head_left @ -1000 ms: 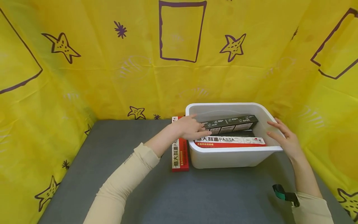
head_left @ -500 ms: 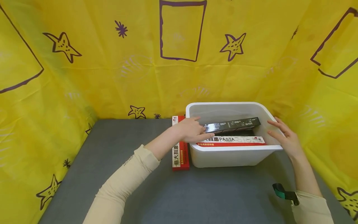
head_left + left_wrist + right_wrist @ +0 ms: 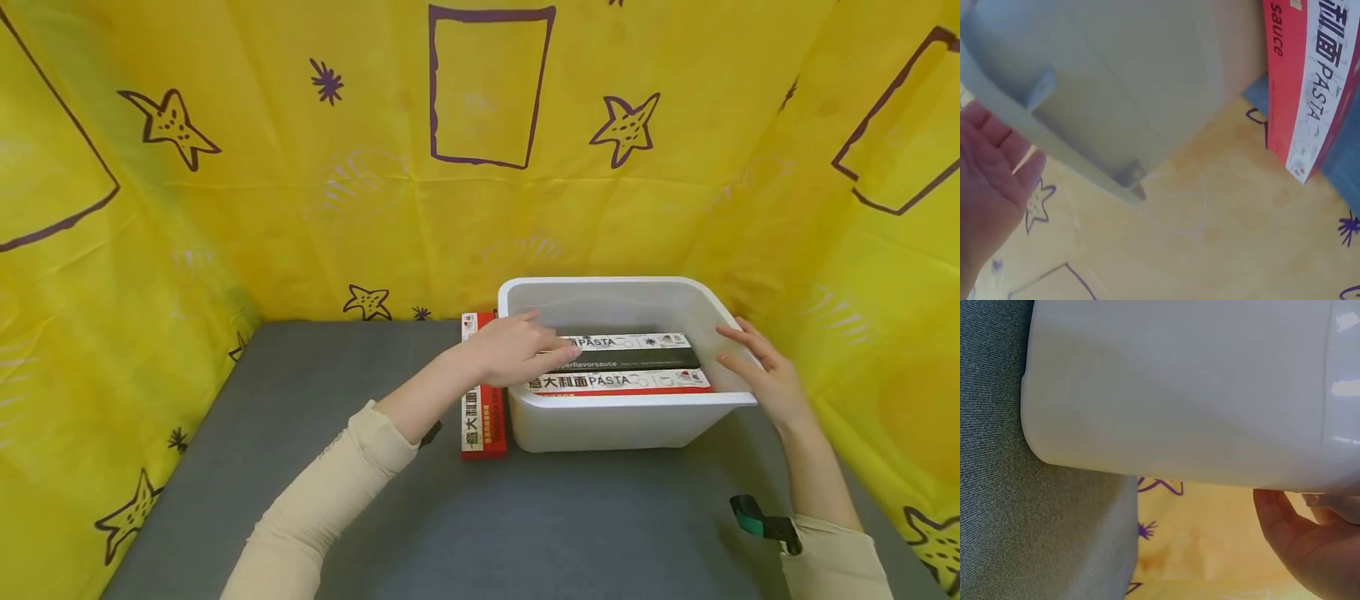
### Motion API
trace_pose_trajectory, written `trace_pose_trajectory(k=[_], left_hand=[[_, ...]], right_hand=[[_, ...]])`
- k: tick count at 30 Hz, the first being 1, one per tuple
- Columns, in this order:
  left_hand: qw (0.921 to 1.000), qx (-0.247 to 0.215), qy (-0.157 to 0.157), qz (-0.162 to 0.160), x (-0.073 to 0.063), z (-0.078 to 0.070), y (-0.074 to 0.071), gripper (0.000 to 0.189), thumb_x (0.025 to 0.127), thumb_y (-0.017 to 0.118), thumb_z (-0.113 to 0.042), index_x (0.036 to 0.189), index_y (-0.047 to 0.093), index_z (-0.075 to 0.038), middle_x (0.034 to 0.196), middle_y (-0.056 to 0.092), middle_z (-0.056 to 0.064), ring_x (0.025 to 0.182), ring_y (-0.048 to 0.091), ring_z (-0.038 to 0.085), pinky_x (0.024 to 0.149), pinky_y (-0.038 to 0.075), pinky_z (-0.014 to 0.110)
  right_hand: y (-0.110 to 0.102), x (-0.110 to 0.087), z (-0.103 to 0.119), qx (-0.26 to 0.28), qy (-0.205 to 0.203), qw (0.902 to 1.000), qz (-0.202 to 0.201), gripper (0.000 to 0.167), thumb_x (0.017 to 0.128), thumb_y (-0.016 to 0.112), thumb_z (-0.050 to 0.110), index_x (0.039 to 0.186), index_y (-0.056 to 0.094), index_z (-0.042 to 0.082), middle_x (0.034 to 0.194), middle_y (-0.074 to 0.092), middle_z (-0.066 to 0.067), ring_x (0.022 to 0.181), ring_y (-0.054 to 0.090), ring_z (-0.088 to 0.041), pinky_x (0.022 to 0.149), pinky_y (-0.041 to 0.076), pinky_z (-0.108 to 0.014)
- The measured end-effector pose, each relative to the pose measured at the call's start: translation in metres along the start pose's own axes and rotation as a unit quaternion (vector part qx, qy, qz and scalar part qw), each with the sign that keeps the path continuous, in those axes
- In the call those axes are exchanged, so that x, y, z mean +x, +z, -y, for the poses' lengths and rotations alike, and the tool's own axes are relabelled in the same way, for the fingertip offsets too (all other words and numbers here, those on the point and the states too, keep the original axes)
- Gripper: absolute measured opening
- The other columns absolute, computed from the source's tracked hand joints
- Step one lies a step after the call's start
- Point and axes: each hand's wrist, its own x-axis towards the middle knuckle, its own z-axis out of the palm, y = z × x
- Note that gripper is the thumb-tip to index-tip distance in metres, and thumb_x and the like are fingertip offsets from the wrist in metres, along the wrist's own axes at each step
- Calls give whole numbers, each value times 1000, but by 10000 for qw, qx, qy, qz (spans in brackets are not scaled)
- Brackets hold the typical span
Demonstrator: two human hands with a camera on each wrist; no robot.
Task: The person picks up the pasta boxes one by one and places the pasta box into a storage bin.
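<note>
A white plastic bin (image 3: 622,427) stands on the grey table. Inside it a black-and-white pasta box (image 3: 648,358) lies flat beside a red-and-white pasta box (image 3: 637,382). My left hand (image 3: 513,346) reaches over the bin's left rim, its fingers extended above the left end of the black box; whether they touch it I cannot tell. On the opposite side my right hand (image 3: 772,375) rests at the right rim, fingers and thumb loosely over the edge. Another red-and-white pasta box (image 3: 487,421) lies lengthwise just outside the bin's left wall, partly covered by my left hand.
Yellow cloth walls (image 3: 360,225) with purple drawings enclose the table (image 3: 352,500) at the back and sides. The bin stands close to the back cloth. A black-and-green strap (image 3: 757,521) hangs at my right wrist.
The black pasta box was tilted up at the left hand; now it lies level in the bin with its printed front showing. The right hand has stayed at the rim.
</note>
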Motion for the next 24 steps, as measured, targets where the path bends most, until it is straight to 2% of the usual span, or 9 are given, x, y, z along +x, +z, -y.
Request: trace_pose_trajectory(k=[3, 5, 7, 10, 13, 15, 18, 19, 24], left_hand=[[9959, -572, 68, -701, -10, 3, -3, 50, 105, 30, -45, 141, 54, -19, 142, 52, -7, 137, 39, 9, 118, 13, 31], [9856, -1126, -6, -1261, -20, 5, 0, 49, 105, 34, -43, 144, 50, -19, 148, 46, -7, 139, 34, 9, 116, 19, 34], [9677, -1659, -45, -1899, -29, 8, 6, 47, 104, 39, -39, 146, 46, -19, 151, 40, -6, 141, 30, 11, 115, 24, 39], [9341, -2250, -169, -2768, -44, 15, 19, 51, 100, 49, -32, 149, 42, -18, 155, 35, -4, 142, 28, 12, 112, 27, 50], [9034, -2639, -387, -3357, -60, 22, 32, 61, 95, 58, -24, 151, 37, -16, 156, 32, -2, 142, 29, 14, 112, 26, 52], [8884, -2870, -518, -3546, -71, 26, 41, 68, 91, 62, -19, 153, 33, -14, 157, 30, -1, 141, 32, 16, 112, 28, 48], [8765, -3137, -648, -3594, -83, 31, 55, 76, 88, 67, -13, 154, 29, -12, 157, 29, 3, 139, 36, 20, 112, 31, 42], [8754, -3196, -693, -3559, -87, 32, 59, 78, 87, 69, -12, 154, 28, -11, 157, 29, 4, 139, 36, 22, 112, 31, 42], [8823, -3249, -1188, -3193, -98, 34, 84, 90, 81, 77, -18, 154, 25, -13, 156, 28, 6, 139, 34, 26, 111, 32, 45]], right_hand=[[-1, 0, 1, 25, 43, 10000, -2, 47, 98, 57, 26, 144, 51, 21, 160, 22, -5, 147, 16, -22, 110, 14, -29], [-1, 0, 2, 33, 95, 9999, 5, 47, 98, 57, 27, 144, 50, 21, 161, 22, -4, 147, 15, -23, 112, 12, -32], [-1, 0, 2, 42, 98, 9999, -8, 47, 98, 57, 26, 144, 50, 21, 160, 22, -4, 147, 15, -22, 111, 13, -31], [-1, 0, 1, 66, 90, 9999, -17, 47, 98, 58, 25, 144, 51, 21, 160, 23, -2, 147, 16, -20, 111, 14, -30], [-1, 1, 1, 88, 35, 10000, -22, 46, 98, 58, 24, 144, 51, 22, 160, 24, -2, 147, 17, -19, 109, 15, -28], [-1, 1, 1, 90, 7, 10000, -30, 46, 98, 58, 24, 143, 52, 22, 160, 24, -2, 146, 17, -18, 109, 15, -27], [-2, 1, 1, 82, -14, 9999, -63, 46, 98, 57, 24, 143, 52, 22, 160, 24, -3, 146, 18, -17, 108, 16, -26], [-2, 0, 1, 91, -11, 9999, -69, 45, 98, 57, 23, 143, 52, 22, 160, 25, -3, 146, 19, -16, 108, 16, -26], [-1, 0, 1, 80, 51, 10000, -31, 46, 98, 57, 24, 143, 52, 22, 160, 25, 1, 146, 18, -16, 107, 17, -26]])
